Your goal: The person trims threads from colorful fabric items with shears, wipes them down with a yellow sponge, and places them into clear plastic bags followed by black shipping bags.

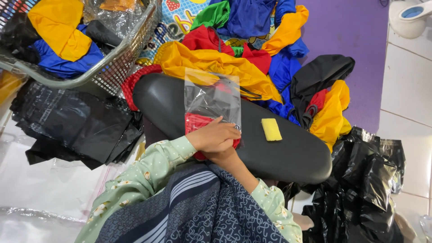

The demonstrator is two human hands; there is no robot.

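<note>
Spreading behind the work: heaped garments (252, 58) in yellow, blue, red, black. Black padded board (279, 148) across the lap, running upper left to lower right. Stacks of black plastic bags (72, 126) left. Clear bag (211, 96) upright on board, long axis away from body, red cloth (195, 122) at its near end. Left hand (215, 137) pressing flat on it, fingers together; right hand hidden beneath. Small yellow block (271, 129) just beside.

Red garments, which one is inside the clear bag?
The folded red garment under the left hand, on the black board. The other red pieces lie loose in the pile beyond.
</note>
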